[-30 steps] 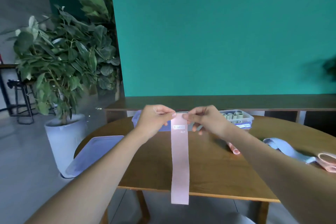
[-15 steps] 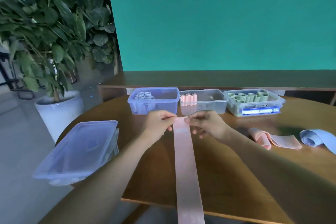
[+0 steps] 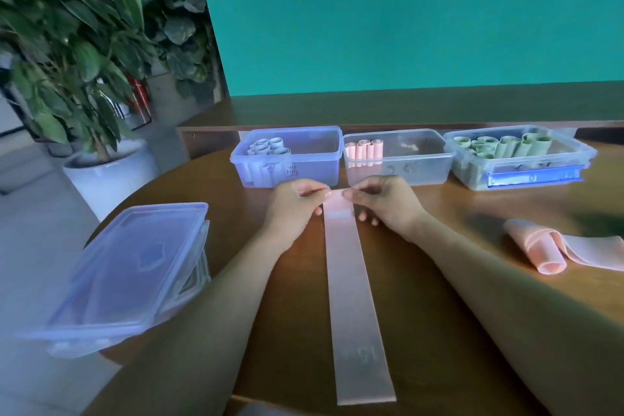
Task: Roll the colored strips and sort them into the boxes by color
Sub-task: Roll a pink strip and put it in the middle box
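A long pink strip [image 3: 353, 294] lies flat on the round wooden table [image 3: 439, 331], running from its front edge toward the boxes. My left hand [image 3: 293, 206] and my right hand [image 3: 383, 203] each pinch a corner of its far end. Behind the hands stand three clear boxes in a row: a blue-tinted box [image 3: 317, 159] with blue rolls, a middle box [image 3: 412, 162] with three pink rolls, and a right box [image 3: 540, 172] with several green rolls. A loosely folded pink strip [image 3: 553, 246] lies at the right.
Stacked clear lids [image 3: 128, 273] sit on the table's left edge, partly overhanging it. A potted plant in a white pot [image 3: 108, 176] stands on the floor at the left. A low wooden ledge [image 3: 405, 108] and a teal wall are behind the boxes.
The strip hung in the air from my raised hands a second ago. Now it lies flat on the table with my hands lowered near the boxes. The view tilted downward.
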`<action>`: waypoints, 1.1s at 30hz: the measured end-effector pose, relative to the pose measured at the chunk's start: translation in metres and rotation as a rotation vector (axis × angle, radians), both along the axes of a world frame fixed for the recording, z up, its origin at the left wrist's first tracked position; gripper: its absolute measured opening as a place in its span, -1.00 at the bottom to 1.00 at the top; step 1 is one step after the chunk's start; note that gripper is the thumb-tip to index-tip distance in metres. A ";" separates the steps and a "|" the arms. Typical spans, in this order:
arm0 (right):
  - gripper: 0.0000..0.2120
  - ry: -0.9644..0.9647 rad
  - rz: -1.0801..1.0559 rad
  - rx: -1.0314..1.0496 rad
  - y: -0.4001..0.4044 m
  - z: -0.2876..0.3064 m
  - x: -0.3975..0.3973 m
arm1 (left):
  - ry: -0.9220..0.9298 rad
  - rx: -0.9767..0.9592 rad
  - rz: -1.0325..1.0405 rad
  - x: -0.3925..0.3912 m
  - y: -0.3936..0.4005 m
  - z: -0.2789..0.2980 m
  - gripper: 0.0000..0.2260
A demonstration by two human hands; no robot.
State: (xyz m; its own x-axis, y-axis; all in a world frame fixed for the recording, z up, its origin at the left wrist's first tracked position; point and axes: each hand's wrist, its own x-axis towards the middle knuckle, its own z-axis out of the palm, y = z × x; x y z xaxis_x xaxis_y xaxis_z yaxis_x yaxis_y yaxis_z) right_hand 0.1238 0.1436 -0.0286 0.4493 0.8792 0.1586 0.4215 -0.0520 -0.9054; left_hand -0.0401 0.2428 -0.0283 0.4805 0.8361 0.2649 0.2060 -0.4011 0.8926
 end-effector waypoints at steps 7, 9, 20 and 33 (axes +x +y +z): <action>-0.88 -0.106 -0.060 -0.026 0.005 -0.003 0.005 | 0.056 0.107 0.072 0.010 0.017 -0.006 -0.95; -0.86 -0.137 -0.048 -0.029 0.002 -0.004 0.005 | 0.048 0.088 0.093 0.009 0.017 -0.006 -0.95; -0.90 -0.193 0.019 -0.027 -0.065 -0.001 -0.020 | 0.088 0.097 0.111 -0.029 -0.030 -0.007 -0.90; -0.89 -0.390 0.302 0.107 -0.177 -0.001 -0.083 | 0.096 0.157 -0.227 -0.114 -0.155 0.005 -0.92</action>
